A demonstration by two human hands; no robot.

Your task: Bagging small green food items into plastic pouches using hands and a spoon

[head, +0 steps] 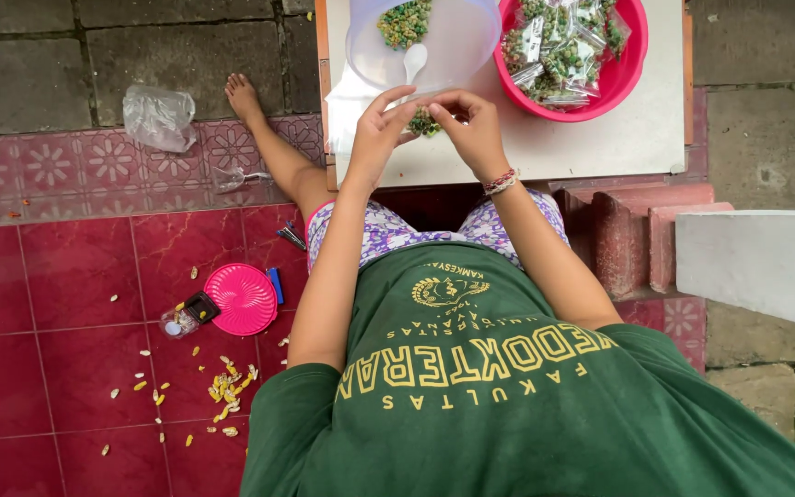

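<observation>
One small clear plastic packet of green snack [424, 122] pinched by left hand [376, 129] and right hand [473, 129], top centre; one clear plastic bowl [453, 46], one round pink plastic basin [620, 78] behind.

You wore a dark green T-shirt [471, 405] with yellow lettering and a round yellow emblem across the chest. Below it showed shorts [388, 230] in a white and purple floral print. Just behind your right hand [476, 133], 1 beaded red-and-white bracelet [501, 181] circled the wrist.
</observation>
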